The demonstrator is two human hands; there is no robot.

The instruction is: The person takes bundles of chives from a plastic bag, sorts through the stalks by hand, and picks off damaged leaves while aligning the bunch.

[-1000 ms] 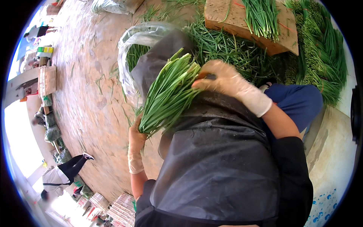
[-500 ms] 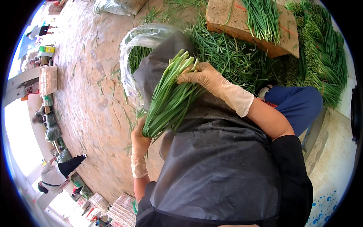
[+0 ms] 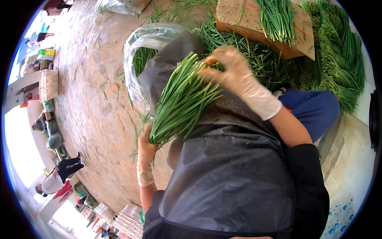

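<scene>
A fanned bunch of green garlic chives (image 3: pixel 181 99) lies slanted over my apron-covered lap, pale cut ends up and leaf ends down. My left hand (image 3: pixel 147 141), in a pale thin glove, is closed around its lower leafy end. My right hand (image 3: pixel 232 71), gloved too and a little blurred, is just right of the pale ends. Its thumb and fingers stand apart with nothing visible between them; bare fingertips poke out of the glove. Whether a fingertip still touches a stem is hard to tell.
Beyond my knee stands a clear plastic bag (image 3: pixel 133 44) with greens inside. Loose chives (image 3: pixel 234 46) are heaped before a wooden block (image 3: pixel 238 20) bearing a chive bunch (image 3: pixel 276 22). Tied bundles (image 3: pixel 336 55) are stacked at right. A person (image 3: pixel 53 181) stands far left.
My right hand has let go of the stem ends and moved right, its fingers spreading. The bunch has fanned wider to the right. My left hand keeps its hold.
</scene>
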